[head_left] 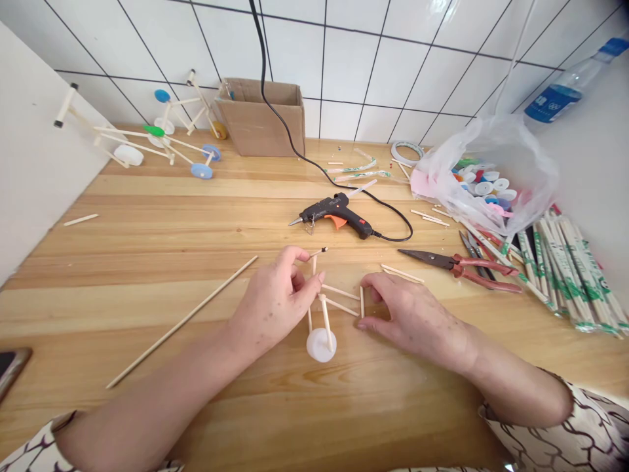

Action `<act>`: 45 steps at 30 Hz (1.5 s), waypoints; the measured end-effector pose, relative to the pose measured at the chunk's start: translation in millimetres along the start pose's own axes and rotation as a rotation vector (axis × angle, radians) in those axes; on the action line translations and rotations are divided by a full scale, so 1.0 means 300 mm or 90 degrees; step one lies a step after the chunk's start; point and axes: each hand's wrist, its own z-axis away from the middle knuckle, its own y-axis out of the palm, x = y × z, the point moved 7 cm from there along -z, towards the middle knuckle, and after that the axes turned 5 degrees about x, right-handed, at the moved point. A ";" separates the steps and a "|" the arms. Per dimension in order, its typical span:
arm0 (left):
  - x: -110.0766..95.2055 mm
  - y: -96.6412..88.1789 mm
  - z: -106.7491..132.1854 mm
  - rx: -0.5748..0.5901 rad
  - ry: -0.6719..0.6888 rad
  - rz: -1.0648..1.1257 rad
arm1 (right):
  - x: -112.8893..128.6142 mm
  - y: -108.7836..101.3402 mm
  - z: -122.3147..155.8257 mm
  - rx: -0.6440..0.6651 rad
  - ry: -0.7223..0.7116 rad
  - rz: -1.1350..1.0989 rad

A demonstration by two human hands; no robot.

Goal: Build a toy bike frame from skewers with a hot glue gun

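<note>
A small frame of wooden sticks stands on the table between my hands, with a white bottle-cap wheel at its near end. My left hand pinches the frame near its upright, just below a short crossbar with a dark tip. At the frame's right end, the thumb and fingers of my right hand hold a short wooden stick by its two ends, against the tips of the two long sticks. Beyond my hands lies a black glue gun with an orange trigger.
Finished stick models with cap wheels stand at the back left near a cardboard box. Pliers, wrapped chopsticks and a plastic bag of caps lie right. A long stick lies left. The glue gun's cord hangs down.
</note>
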 end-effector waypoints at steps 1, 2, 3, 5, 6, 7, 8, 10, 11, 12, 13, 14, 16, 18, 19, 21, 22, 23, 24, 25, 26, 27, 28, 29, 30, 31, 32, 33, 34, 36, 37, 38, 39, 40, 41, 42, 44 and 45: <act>0.000 0.000 0.000 0.000 0.001 0.001 | 0.001 -0.001 0.000 -0.001 -0.001 0.003; -0.001 -0.001 -0.001 0.000 0.001 0.001 | 0.002 -0.001 0.000 -0.001 -0.002 0.004; -0.001 -0.001 -0.001 0.000 0.002 0.000 | 0.003 -0.001 0.001 -0.001 -0.003 0.005; -0.001 -0.001 -0.001 -0.001 0.002 -0.003 | 0.005 -0.001 0.004 0.003 -0.004 0.009; -0.001 -0.001 0.000 -0.001 0.003 -0.003 | 0.007 -0.001 0.005 0.006 -0.005 0.012; 0.000 -0.001 0.000 -0.002 0.003 -0.003 | 0.009 0.000 0.006 0.010 -0.007 0.016; 0.001 0.000 0.000 -0.001 0.003 -0.003 | 0.011 0.001 0.007 0.015 -0.009 0.020; 0.002 0.002 0.001 0.002 0.003 -0.001 | 0.014 0.001 0.008 0.021 -0.012 0.022; 0.002 0.003 0.000 0.004 0.003 0.001 | 0.015 0.001 0.007 0.022 -0.013 0.021; 0.002 0.004 0.000 0.005 0.004 0.001 | 0.016 0.001 0.005 0.021 -0.013 0.021; 0.002 0.004 0.000 0.006 0.005 0.000 | 0.016 0.001 0.003 0.021 -0.012 0.021; 0.002 0.004 -0.001 0.004 0.006 -0.003 | 0.016 0.002 0.002 0.022 -0.012 0.021; 0.002 0.002 -0.001 0.000 0.006 -0.010 | 0.015 0.005 -0.001 0.022 -0.014 0.022; 0.004 0.003 -0.002 0.000 0.008 -0.015 | 0.015 0.006 0.000 0.018 -0.019 0.022; 0.005 0.004 -0.002 0.000 0.008 -0.017 | 0.014 0.007 0.001 0.015 -0.022 0.022; 0.007 0.005 -0.002 -0.003 0.012 -0.018 | 0.013 0.006 0.003 0.010 -0.026 0.022; 0.007 0.005 -0.002 -0.007 0.016 -0.018 | 0.013 0.006 0.005 0.009 -0.028 0.022; 0.006 0.005 -0.001 -0.009 0.020 -0.018 | 0.014 0.005 0.006 0.008 -0.029 0.022; 0.005 0.005 -0.001 -0.011 0.025 -0.017 | 0.016 0.004 0.007 0.007 -0.032 0.022; 0.003 0.005 0.000 -0.013 0.029 -0.017 | 0.018 0.002 0.007 0.006 -0.034 0.023; 0.001 0.004 0.000 -0.017 0.031 -0.018 | 0.021 0.000 0.007 0.006 -0.037 0.024; 0.000 0.002 0.001 -0.021 0.031 -0.020 | 0.023 -0.001 0.005 0.007 -0.038 0.025; -0.001 0.000 0.001 -0.025 0.030 -0.022 | 0.025 -0.002 0.004 0.009 -0.037 0.025; -0.002 -0.002 0.002 -0.030 0.030 -0.024 | 0.025 -0.003 0.002 0.012 -0.035 0.026; -0.003 -0.003 0.002 -0.035 0.030 -0.026 | 0.025 -0.003 0.000 0.013 -0.033 0.027; -0.003 -0.004 0.002 -0.038 0.030 -0.030 | 0.025 -0.004 -0.001 0.012 -0.031 0.027; -0.002 -0.004 0.002 -0.040 0.032 -0.033 | 0.024 -0.005 -0.002 0.010 -0.030 0.028; -0.001 -0.003 0.002 -0.043 0.034 -0.036 | 0.023 -0.006 -0.002 0.008 -0.029 0.029; 0.000 -0.002 0.002 -0.045 0.035 -0.038 | 0.022 -0.006 -0.001 0.007 -0.029 0.029; 0.003 0.000 0.003 -0.045 0.037 -0.037 | 0.021 -0.006 0.001 0.008 -0.029 0.027; 0.004 0.000 0.003 -0.045 0.037 -0.034 | 0.021 -0.007 0.002 0.011 -0.030 0.026; 0.004 -0.001 0.005 -0.044 0.037 -0.032 | 0.021 -0.008 0.004 0.014 -0.031 0.025; 0.002 -0.002 0.006 -0.044 0.036 -0.032 | 0.022 -0.010 0.005 0.018 -0.032 0.025; 0.001 -0.004 0.007 -0.044 0.035 -0.033 | 0.023 -0.012 0.007 0.022 -0.033 0.026; -0.001 -0.007 0.009 -0.046 0.035 -0.034 | 0.023 -0.014 0.008 0.028 -0.031 0.029; -0.002 -0.010 0.010 -0.047 0.034 -0.035 | 0.024 -0.017 0.009 0.033 -0.030 0.033; -0.001 -0.017 0.010 -0.044 0.033 -0.031 | 0.028 -0.024 0.012 0.041 -0.031 0.042; 0.001 -0.021 0.010 -0.044 0.031 -0.029 | 0.031 -0.029 0.014 0.043 -0.034 0.046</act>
